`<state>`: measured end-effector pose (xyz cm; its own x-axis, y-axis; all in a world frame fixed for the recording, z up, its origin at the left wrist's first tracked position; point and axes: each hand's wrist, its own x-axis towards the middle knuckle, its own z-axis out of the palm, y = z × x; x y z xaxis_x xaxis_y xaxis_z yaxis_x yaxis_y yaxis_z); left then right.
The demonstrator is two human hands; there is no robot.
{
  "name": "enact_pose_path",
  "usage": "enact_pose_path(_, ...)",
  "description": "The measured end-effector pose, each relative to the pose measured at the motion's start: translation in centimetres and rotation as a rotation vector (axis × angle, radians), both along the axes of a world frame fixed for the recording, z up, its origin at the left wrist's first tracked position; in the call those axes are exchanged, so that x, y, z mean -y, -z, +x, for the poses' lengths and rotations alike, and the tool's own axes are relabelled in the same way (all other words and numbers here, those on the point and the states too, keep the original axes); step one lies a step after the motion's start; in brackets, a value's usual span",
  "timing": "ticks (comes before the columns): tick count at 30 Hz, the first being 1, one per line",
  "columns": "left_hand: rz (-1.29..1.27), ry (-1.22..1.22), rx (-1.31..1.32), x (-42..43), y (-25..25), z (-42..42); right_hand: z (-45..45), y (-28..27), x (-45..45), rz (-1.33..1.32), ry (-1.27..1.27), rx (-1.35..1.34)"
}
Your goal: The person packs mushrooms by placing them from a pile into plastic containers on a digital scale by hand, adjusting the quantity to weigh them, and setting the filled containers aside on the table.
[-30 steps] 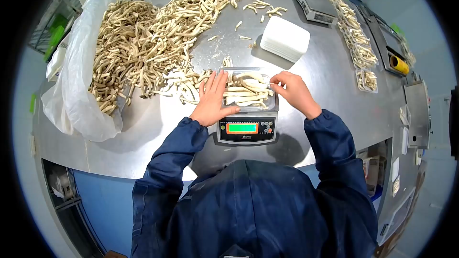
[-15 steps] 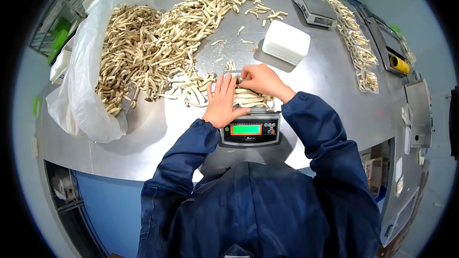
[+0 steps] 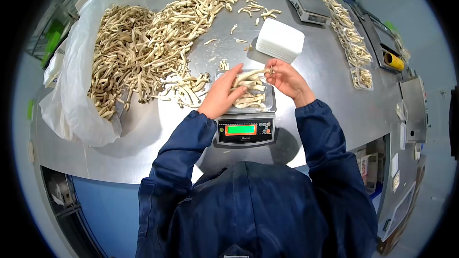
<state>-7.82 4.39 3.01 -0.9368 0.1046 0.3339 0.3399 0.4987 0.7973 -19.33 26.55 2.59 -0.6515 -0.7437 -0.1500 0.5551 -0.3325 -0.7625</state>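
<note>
A clear plastic tray (image 3: 270, 102) sits on the digital scale (image 3: 245, 131), holding several pale, long-stemmed mushrooms (image 3: 251, 99) laid side by side. My left hand (image 3: 221, 95) rests over their left ends, fingers stretched out and thumb spread apart across the stems. Between the thumb and fingers of my right hand (image 3: 290, 81) is the right end of a long mushroom (image 3: 252, 74), which lies above the others and reaches left toward my left hand. Its left end is partly hidden there. The scale's display glows green, but its figures are unreadable.
A big mushroom pile (image 3: 143, 52) spills from a plastic bag (image 3: 79, 81) on the left. Beyond my right hand stands a stack of white trays (image 3: 279, 40). Further right are a second scale (image 3: 308, 8) and a row of filled trays (image 3: 351, 43) on the steel table (image 3: 330, 91).
My right hand has moved right and now pinches a mushroom's end. My left hand has turned, its fingers angling right with the thumb over the stems. The whole view has shifted slightly.
</note>
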Motion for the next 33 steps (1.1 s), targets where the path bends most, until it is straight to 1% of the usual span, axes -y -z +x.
enact_pose_path(3, -0.102, 0.087, 0.108, 0.4, 0.0, -0.7, 1.5, 1.1, -0.6, 0.066, 0.008, -0.1)
enact_pose_path(4, -0.121, 0.058, 0.025, 0.2, 0.3, -0.8, 1.5, 1.1, -1.1, 0.202, -0.028, -0.256)
enact_pose_path(7, -0.279, 0.074, -0.066, 0.5, 0.9, -1.1, 2.0, 0.3, -1.7, 0.328, -0.047, -0.473)
enact_pose_path(10, -0.399, 0.078, -0.237, 0.5, 0.9, -1.9, 2.0, -0.4, -1.7, 0.431, -0.054, -0.596)
enact_pose_path(13, -0.509, 0.083, -0.246, 0.4, 1.0, -2.5, 2.0, -0.4, -1.4, 0.581, 0.012, -0.723)
enact_pose_path(17, -0.402, 0.016, -0.151, 1.7, 0.5, -1.5, 2.3, -0.9, -1.1, 0.761, 0.106, -0.891)
enact_pose_path(20, -0.295, -0.004, 0.016, 3.7, 1.2, -0.3, 2.6, -0.9, -0.8, 0.787, 0.045, -1.027)
enact_pose_path(23, -0.301, -0.043, -0.009, 4.2, 2.3, 1.3, 3.3, -0.6, 0.1, 0.811, 0.111, -1.42)
enact_pose_path(24, -0.36, -0.009, 0.036, 4.7, 3.2, 1.5, 3.6, -0.7, 0.8, 0.796, 0.039, -1.401)
enact_pose_path(27, -0.448, -0.049, 0.091, 3.8, 3.9, 2.3, 6.3, 0.0, 2.9, 0.867, 0.091, -1.72)
enact_pose_path(28, -0.457, -0.045, 0.135, 3.5, 4.3, 2.2, 6.8, 0.3, 3.2, 0.946, 0.0, -1.755)
enact_pose_path(31, -0.543, -0.06, 0.115, 2.9, 4.8, 2.0, 6.4, 1.5, 3.6, 1.041, 0.057, -1.882)
enact_pose_path(32, -0.55, -0.05, 0.111, 3.0, 4.9, 1.9, 6.1, 1.9, 3.6, 1.052, 0.074, -1.86)
enact_pose_path(33, -0.547, -0.044, 0.116, 3.0, 4.9, 1.9, 6.0, 1.8, 3.5, 1.032, 0.026, -1.867)
